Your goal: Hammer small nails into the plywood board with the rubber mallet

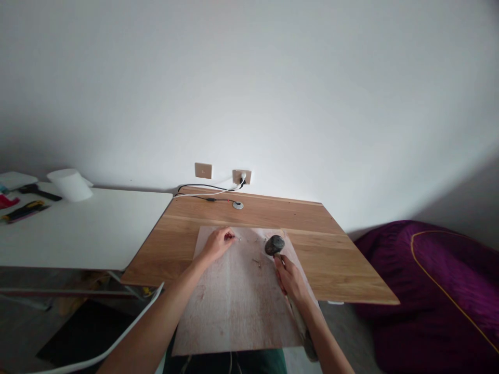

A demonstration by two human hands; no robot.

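A pale wooden board (234,306) lies on the wooden table and juts out over its front edge. My right hand (290,278) is wrapped round the handle of a hammer with a thick, dark head (275,244), held over the board's right side. Near the board's far left corner, my left hand (219,243) has thumb and fingers pinched on a small thin piece that looks like a nail (237,238); most of it is hidden by the fingers. Several loose nails (257,263) lie on the board between the hands.
The wooden table (331,259) stands against the wall, with cables (206,196) running to a socket (242,177). At left, a white table (117,223) bears a white roll (70,185) and tools (25,211). A purple beanbag (390,270) is at right.
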